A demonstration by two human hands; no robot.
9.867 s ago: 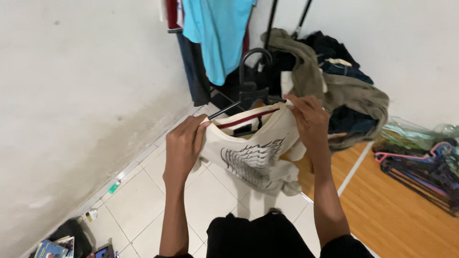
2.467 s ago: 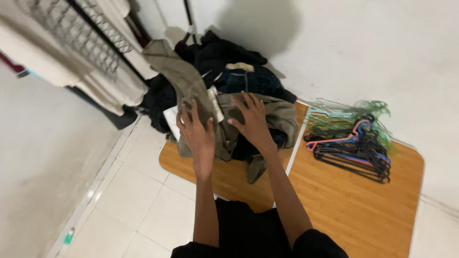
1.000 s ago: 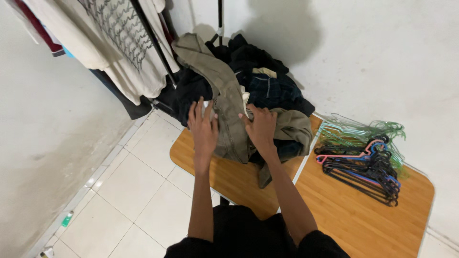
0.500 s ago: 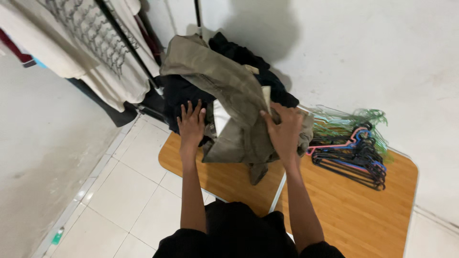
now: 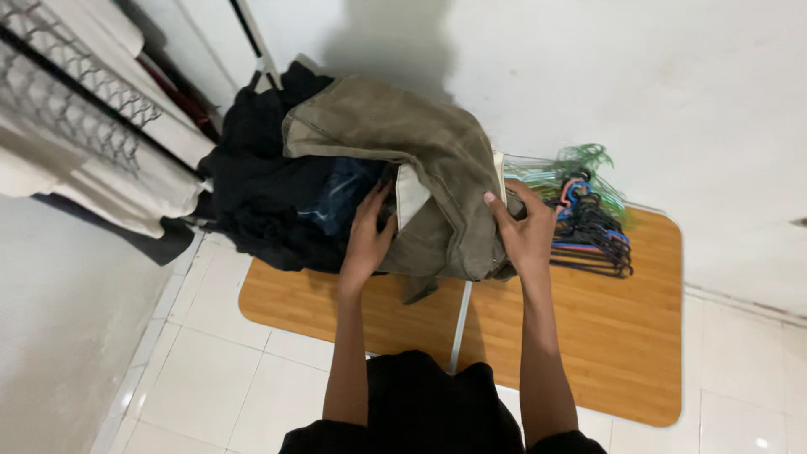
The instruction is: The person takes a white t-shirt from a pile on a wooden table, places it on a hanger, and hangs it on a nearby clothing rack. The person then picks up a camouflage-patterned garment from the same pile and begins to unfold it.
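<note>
Olive garment: an olive-brown garment is lifted off the clothes heap, bunched between both hands, its pale lining showing just beside the left hand.
Right hand: the right hand is closed on the garment's right edge, fingers curled over the fabric.
Left hand: the left hand presses into the folds under the garment, fingers spread; how firm its hold is, I cannot tell.
Dark clothes: a pile of black and navy clothes lies to the left of the left hand, touching the garment.
Hangers: a stack of coloured hangers lies just right of the right hand.
Mat: a wooden mat lies below both hands.
Hanging clothes: pale garments on a rail hang well left of the left hand.
</note>
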